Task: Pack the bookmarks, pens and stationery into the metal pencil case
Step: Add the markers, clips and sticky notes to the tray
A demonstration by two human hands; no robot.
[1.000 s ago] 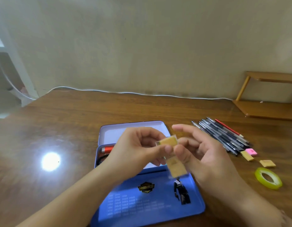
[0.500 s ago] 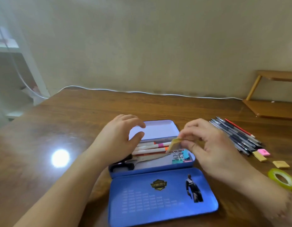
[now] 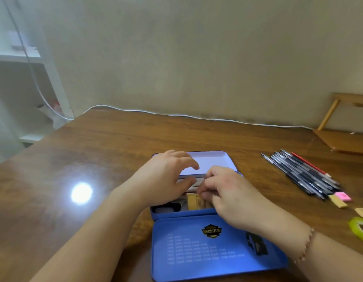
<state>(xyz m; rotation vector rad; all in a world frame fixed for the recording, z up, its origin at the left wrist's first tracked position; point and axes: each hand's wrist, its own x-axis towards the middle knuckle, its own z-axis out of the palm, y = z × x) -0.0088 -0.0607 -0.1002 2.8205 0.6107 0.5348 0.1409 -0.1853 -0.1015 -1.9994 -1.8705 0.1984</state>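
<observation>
A blue metal pencil case lies open on the wooden table, its lid folded flat toward the person and a pale inner tray tipped up on the far side. Both hands are over the case's open compartment, close together but not clasped. The left hand hovers above the case's left half with fingers loosely curved and spread, holding nothing. The right hand reaches down into the case with fingertips bunched; whether they pinch something cannot be told. Just below those fingertips, tan bookmarks lie inside the case, beside a dark item at the case's left end that is too blurred to name. White pens lie along the case's far wall, partly hidden by the hands. Right of the case, well apart, lies a bundle of pens; near its closer end sit a pink eraser, two more tan pieces and, furthest right, a roll of yellow-green tape.
</observation>
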